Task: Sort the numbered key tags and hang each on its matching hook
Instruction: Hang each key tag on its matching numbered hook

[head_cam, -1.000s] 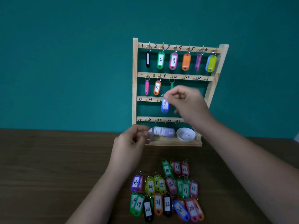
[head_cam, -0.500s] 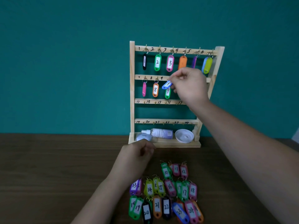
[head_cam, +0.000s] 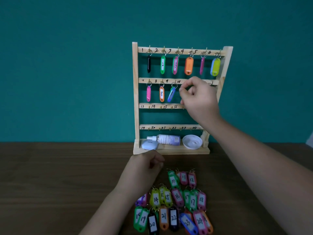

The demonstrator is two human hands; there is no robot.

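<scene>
A wooden key rack (head_cam: 135, 99) stands at the table's back edge with four numbered rows of hooks. Tags hang on hooks 1 to 6 in the top row and on 7, 8 and 9 in the second. The blue tag (head_cam: 171, 94) swings tilted on hook 9, in front of a green one. My right hand (head_cam: 199, 97) hovers just right of it, by the number 10, fingers curled and holding nothing. Several loose tags (head_cam: 176, 200) numbered 10 to 24 lie on the table. My left hand (head_cam: 145, 168) hangs loosely curled above their far left edge, holding nothing.
On the rack's bottom shelf lie a small spray bottle (head_cam: 167, 139), a white round lid (head_cam: 192, 141) and a white oval object (head_cam: 149, 144). The brown wooden table (head_cam: 59, 184) runs up to a teal wall.
My right hand carried the blue tag up to hook 9, let it go and drew back to the right. My left hand dropped from the rack's shelf towards the loose tags.
</scene>
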